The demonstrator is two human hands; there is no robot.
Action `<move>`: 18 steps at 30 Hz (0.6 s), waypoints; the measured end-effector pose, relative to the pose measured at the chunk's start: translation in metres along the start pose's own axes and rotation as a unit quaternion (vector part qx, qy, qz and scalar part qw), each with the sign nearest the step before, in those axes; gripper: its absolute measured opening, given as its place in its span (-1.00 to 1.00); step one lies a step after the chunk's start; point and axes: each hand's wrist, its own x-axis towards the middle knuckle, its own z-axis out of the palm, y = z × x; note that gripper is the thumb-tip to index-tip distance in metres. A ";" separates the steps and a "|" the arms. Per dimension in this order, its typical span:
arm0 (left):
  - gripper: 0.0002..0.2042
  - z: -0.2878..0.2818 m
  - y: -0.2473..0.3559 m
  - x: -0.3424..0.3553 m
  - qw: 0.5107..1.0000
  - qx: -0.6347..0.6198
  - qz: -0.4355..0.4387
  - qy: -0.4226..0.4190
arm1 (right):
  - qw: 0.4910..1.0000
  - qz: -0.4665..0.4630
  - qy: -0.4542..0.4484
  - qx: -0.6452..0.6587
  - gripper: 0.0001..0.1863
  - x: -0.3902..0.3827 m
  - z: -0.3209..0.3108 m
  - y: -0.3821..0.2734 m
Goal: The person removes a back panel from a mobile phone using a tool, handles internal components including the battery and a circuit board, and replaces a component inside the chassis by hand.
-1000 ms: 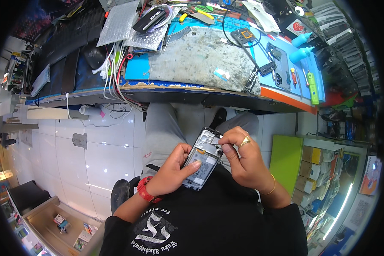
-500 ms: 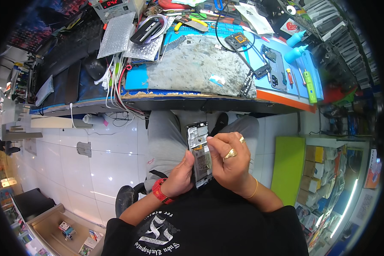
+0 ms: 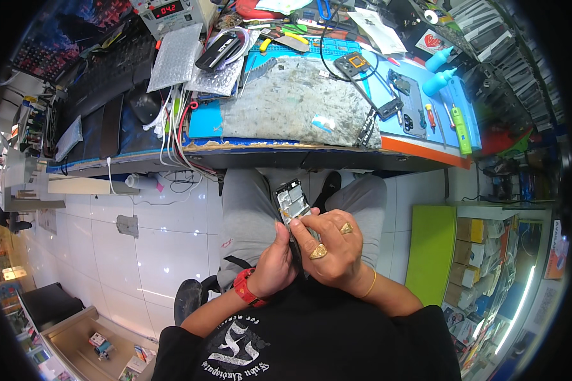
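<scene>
An opened-up phone (image 3: 292, 198), its inner metal frame showing, is tilted over my lap just in front of my shirt. My left hand (image 3: 277, 261) is closed round its left edge, thumb pointing up along the side. Over the lower half lies my right hand (image 3: 332, 246), fingers bent, with fingertips pressed on the middle of the phone near a small orange strip. That hand hides most of the phone's lower part. Whether a small piece sits under those fingertips cannot be made out.
Ahead is a workbench with a stained grey mat (image 3: 286, 101). Phone parts (image 3: 408, 101), a green tool (image 3: 461, 130) and blue bottles (image 3: 440, 82) lie to its right. White cables (image 3: 171, 136) hang over the front edge. A green panel (image 3: 429, 254) stands at my right.
My right hand has come down and left, from a pinch beside the phone onto its middle, covering more of it. The phone has turned slightly, and my left hand has shifted a little right.
</scene>
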 end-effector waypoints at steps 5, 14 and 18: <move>-0.33 -0.001 0.001 0.001 1.000 0.013 0.009 -0.003 | 0.996 0.057 0.004 0.068 -0.63 -0.002 0.001 -0.002; -0.32 -0.004 0.000 0.004 1.000 0.025 0.011 -0.005 | 0.972 0.148 0.007 0.182 -0.70 0.004 0.000 -0.005; -0.32 -0.011 -0.005 0.003 0.999 0.044 0.014 0.016 | 0.967 0.152 0.013 0.203 -0.70 0.006 0.000 -0.005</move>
